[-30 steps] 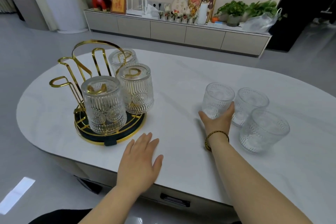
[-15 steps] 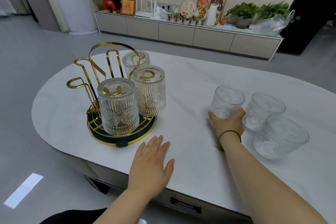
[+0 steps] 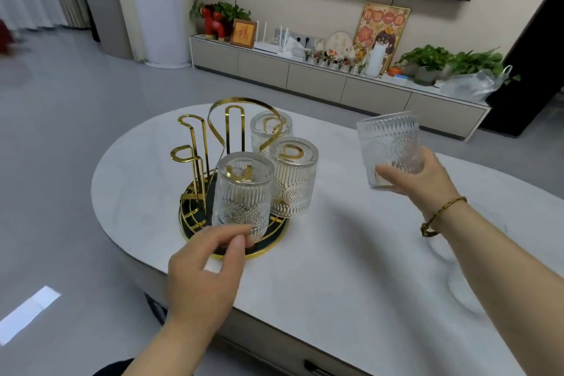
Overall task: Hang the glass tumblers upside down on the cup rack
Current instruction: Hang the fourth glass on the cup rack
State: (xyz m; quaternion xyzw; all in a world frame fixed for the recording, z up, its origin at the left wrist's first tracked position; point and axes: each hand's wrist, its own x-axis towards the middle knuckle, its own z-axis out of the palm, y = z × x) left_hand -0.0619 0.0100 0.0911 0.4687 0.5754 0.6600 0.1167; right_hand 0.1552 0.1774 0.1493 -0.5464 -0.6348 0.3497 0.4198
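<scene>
Glass tumbler (image 3: 389, 149) now off the desk (image 3: 351, 268), gripped upright in the right hand (image 3: 418, 174) right of the rack (image 3: 225, 168). Left hand (image 3: 204, 272) moved up to the rack's near rim, fingers loosely curled, holding nothing. Flip still needed; free pegs far left.

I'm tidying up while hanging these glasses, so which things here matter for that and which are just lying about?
Job: gold cup rack, three hung tumblers, tumbler held by right hand, left hand at the rack's base.
Lying about: plants, framed picture, plastic bag.
</scene>
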